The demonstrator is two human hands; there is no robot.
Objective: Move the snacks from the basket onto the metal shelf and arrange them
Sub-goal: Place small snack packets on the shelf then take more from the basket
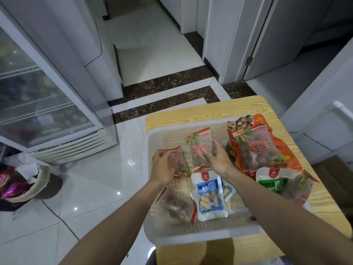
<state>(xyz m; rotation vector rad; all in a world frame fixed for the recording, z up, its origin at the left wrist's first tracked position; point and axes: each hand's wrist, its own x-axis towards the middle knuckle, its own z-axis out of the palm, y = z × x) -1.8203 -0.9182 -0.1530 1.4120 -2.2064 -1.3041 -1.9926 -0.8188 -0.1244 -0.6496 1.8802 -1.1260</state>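
Head view, go: where are the snacks?

All in or on the white basket [191, 234], which sits on the wooden table [210, 109]. Metal shelf is not in view.

Hands?

Left hand [164, 165] curls its fingers over the top edge of a small longan packet [179, 163] and holds it. Right hand [216, 159] has its fingers spread on a second longan packet [198, 148]. Cannot tell if the thumb is under it, so the grip is unclear.

Handling?

My read: light, soft film pouches, crinkly and slick, with lumpy dried fruit inside. Not fragile, though a hard squeeze could crush the contents. Best hold is probably a pinch on the flat sealed end, since flat fingers would likely slide on the film face.

What else is in there?

Blue peanut pouch [210, 197] at the middle front, with a brown packet [177, 205] to its left. Green pouch [273, 182] is just beside the right forearm. Big longan bags [259, 148] lie on an orange bag [292, 161] at the far right and seem to cross the basket's rim.

Obstacles?

The basket walls mean lifting up before going sideways. Packets overlap, so pulling one may drag a neighbour. Glass-door fridge [38, 92] stands on the left across the floor, and a bin [43, 185] with wrappers sits near it. The route to the shelf can't be judged.
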